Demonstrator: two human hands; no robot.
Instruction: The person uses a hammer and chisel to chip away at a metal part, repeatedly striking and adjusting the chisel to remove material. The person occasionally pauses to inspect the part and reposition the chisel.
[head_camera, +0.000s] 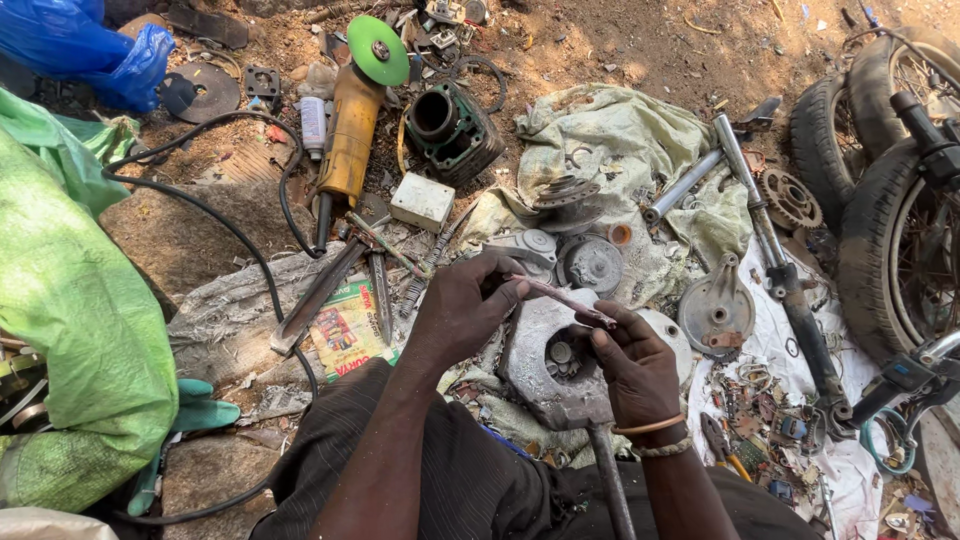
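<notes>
- Grinder (350, 140): yellow body noted, green disc fitted, black cable attached.
- Sack (70, 300): light green, woven.
- Bag (90, 50): bright blue plastic.
- Box (422, 201): white, soiled.
- Cloth (620, 140): pale green-grey, stained with dark grease.
- Sheet (770, 350): white, dirtied.
- Rod (560, 297): pinkish-grey, held by both hands.
- Casing (540, 360): dull silver-grey, grimed.
- Tyres (870, 250): black, dusted brown.
- Packet (345, 330): green and red print recorded.
- Trousers (480, 490): dark brown, finely striped.
- Bangle (650, 427): orange-tan, seen on right wrist.
- Ground (620, 50): reddish-brown earth.
</notes>
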